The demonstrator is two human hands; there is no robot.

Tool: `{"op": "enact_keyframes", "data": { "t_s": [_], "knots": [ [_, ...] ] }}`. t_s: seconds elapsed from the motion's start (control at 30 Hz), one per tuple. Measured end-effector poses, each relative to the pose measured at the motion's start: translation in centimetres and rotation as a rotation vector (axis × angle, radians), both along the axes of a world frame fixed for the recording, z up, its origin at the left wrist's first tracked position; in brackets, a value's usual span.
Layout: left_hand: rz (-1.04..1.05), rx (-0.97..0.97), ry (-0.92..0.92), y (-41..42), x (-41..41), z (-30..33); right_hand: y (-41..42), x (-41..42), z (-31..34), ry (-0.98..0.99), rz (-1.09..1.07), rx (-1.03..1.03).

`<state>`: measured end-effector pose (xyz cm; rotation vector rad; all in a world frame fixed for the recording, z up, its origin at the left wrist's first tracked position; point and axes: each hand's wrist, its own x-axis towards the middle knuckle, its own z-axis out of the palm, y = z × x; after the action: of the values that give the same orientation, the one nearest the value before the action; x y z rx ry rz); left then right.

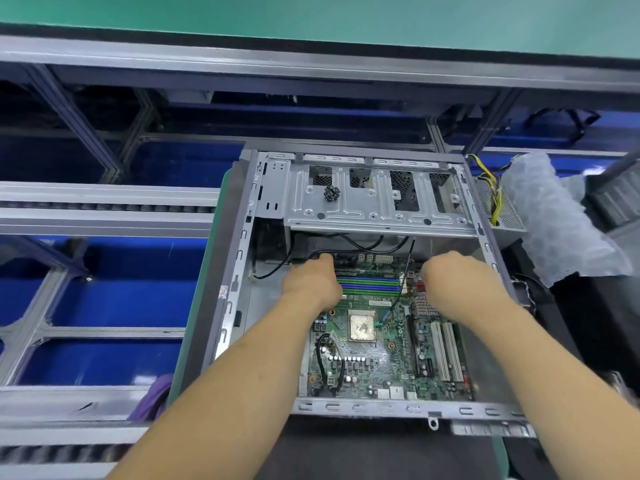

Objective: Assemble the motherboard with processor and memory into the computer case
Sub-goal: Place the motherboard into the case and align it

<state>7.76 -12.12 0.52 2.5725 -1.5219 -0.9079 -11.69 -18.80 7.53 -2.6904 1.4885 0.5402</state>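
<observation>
On the green bench the motherboard [384, 344] lies inside the case [239, 244], both hands, left hand [311, 278] and right hand [450, 275], at its far edge, finger positions hidden; seat it evenly, cables [367, 245] clear.

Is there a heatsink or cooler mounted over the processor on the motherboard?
No, the processor sits bare in the middle of the motherboard, its metal top fully exposed with nothing mounted over it.

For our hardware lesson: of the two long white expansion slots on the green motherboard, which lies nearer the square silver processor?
The left white slot, which lies beside the black slot toward the silver processor; its twin sits closer to the case wall.
</observation>
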Motion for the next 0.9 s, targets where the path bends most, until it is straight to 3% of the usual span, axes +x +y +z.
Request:
{"op": "enact_keyframes", "data": {
  "t_s": [0.1, 0.27, 0.67, 0.8, 0.9],
  "knots": [
    [-0.001, 0.007, -0.018, 0.0, -0.1, 0.1, 1.8, -0.3, -1.7, 0.169, -0.044, 0.036],
    [0.037, -0.012, -0.061, 0.0, 0.2, 0.2, 2.8, -0.5, -4.2, 0.099, -0.153, 0.382],
    [0.031, 0.002, -0.099, 0.0, 0.4, -0.2, 7.9, 1.8, -1.6, 0.02, -0.069, 0.376],
    [0.038, 0.01, -0.099, -0.1, 0.3, -0.3, 9.9, 3.5, -2.4, -0.049, -0.013, 0.606],
    [0.036, -0.004, -0.103, 0.0, 0.4, -0.5, 9.3, 3.4, -2.9, -0.049, 0.004, 0.645]
  ]
}}
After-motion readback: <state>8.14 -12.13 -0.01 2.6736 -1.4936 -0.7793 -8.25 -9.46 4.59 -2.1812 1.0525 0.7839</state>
